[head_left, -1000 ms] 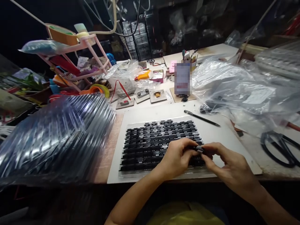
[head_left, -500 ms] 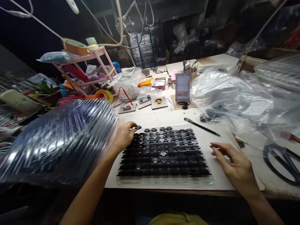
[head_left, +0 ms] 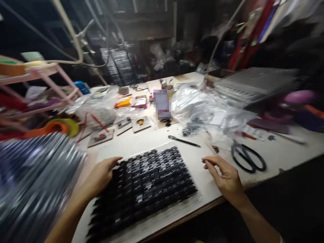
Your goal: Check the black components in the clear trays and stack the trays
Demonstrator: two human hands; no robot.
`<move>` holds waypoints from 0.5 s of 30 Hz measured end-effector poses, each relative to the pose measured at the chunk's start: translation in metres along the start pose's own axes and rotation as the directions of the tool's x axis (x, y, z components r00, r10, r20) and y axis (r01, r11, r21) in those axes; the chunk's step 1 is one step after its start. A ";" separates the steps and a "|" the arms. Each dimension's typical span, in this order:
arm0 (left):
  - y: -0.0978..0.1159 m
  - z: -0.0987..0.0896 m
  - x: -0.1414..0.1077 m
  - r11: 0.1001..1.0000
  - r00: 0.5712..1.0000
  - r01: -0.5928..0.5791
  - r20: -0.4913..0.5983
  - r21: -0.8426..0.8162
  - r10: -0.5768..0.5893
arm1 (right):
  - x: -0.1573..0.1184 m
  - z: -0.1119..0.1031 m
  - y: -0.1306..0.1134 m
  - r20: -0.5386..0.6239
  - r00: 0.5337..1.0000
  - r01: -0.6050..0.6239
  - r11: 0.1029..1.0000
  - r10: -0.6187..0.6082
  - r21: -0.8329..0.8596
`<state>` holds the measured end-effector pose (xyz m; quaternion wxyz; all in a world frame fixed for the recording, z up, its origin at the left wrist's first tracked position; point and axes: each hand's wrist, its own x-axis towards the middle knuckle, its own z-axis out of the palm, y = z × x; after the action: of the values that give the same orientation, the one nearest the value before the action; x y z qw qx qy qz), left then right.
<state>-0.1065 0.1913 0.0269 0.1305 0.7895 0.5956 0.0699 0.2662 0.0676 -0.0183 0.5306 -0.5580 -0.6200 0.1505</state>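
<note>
A clear tray (head_left: 174,211) filled with rows of small black parts (head_left: 152,182) lies on the white table, blurred by motion. At the tray's back left corner is my left hand (head_left: 106,172), thumb and fingers pinched together; what they hold, if anything, is too blurred to make out. My right hand (head_left: 224,177) hovers over the table to the right of the tray, fingers curled with thumb and index tips close together, and nothing shows between them. Behind the tray lies a black pen (head_left: 184,141).
Black-handled scissors (head_left: 248,157) lie right of my right hand. A stack of plastic trays (head_left: 37,182) stands at the left. Crumpled plastic bags (head_left: 210,108), a phone (head_left: 162,104) on a stand and small square plates (head_left: 141,124) are farther back.
The view has turned to the right, so the tray appears lower and tilted. The small black part seen in my left fingertips can no longer be made out. The gap in the tray's back row looks filled.
</note>
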 end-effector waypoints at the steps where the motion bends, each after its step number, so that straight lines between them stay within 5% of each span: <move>1: -0.003 0.002 0.002 1.000 1.000 0.013 0.003 -0.021 -0.013 | 0.003 -0.010 -0.005 -0.100 0.995 -0.004 1.000 0.002 -0.021; 5: -0.016 0.012 0.011 0.995 1.000 -0.026 0.014 -0.099 0.027 | 0.019 -0.061 -0.011 -0.544 0.839 -0.046 0.995 -0.011 -0.091; 7: -0.017 0.013 0.014 0.995 1.000 -0.005 0.001 -0.099 0.006 | 0.034 -0.084 0.001 -0.570 0.819 -0.063 0.976 -0.069 -0.209; 9: -0.014 0.008 0.014 0.996 0.999 0.018 -0.047 -0.082 -0.022 | 0.056 -0.096 0.020 -0.332 0.941 -0.055 0.944 -0.060 -0.326; 11: -0.005 -0.001 0.010 0.997 0.993 0.002 -0.114 -0.083 -0.011 | 0.082 -0.095 0.038 -0.038 0.999 -0.002 0.945 -0.011 -0.327; 15: 0.024 -0.028 -0.014 0.977 0.953 -0.172 -0.271 -0.127 0.132 | 0.131 -0.063 0.052 0.309 0.951 0.086 0.959 0.002 -0.270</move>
<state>-0.0960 0.1756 0.0614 0.1035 0.8050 0.5380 0.2274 0.3707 0.1709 0.0306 0.3469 -0.5839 -0.7215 0.1343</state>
